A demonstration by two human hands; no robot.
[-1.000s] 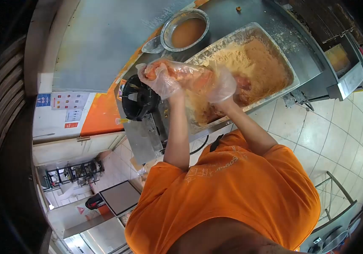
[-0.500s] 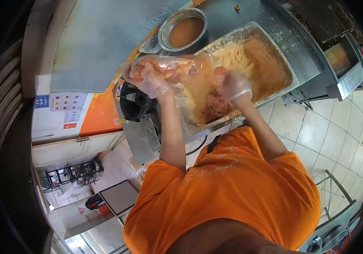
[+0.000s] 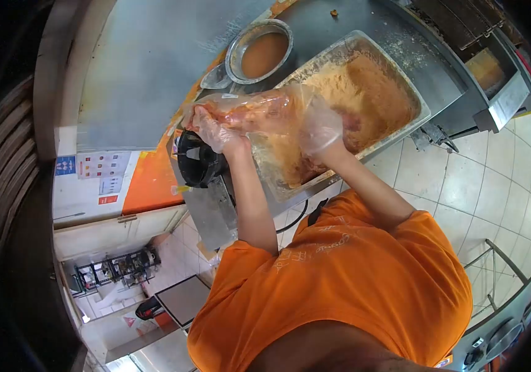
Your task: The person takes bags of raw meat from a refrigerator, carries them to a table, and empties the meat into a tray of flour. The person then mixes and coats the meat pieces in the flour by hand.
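Observation:
My left hand (image 3: 216,131), in a clear plastic glove, grips the closed end of a clear plastic bag (image 3: 259,110) with pinkish raw meat pieces inside. The bag lies nearly level over the left part of a metal tray (image 3: 423,115) of orange-tan breading flour (image 3: 383,87). At the bag's right end is my right hand (image 3: 322,129), also gloved; its fingers are blurred and partly hidden by the plastic. Floured meat (image 3: 310,168) lies in the tray's near corner, below my right wrist. Another reddish patch (image 3: 351,121) shows in the flour right of that hand.
A round metal bowl (image 3: 264,56) of brownish liquid stands behind the bag, beside a clear scoop-like container (image 3: 216,79). A black round container (image 3: 196,162) sits below my left hand. At the right are a metal drawer (image 3: 507,99) and tiled floor (image 3: 464,180).
My right hand has moved left from above the flour to the bag's right end. A meat piece seen by its fingers before no longer shows there. My left hand keeps hold of the bag.

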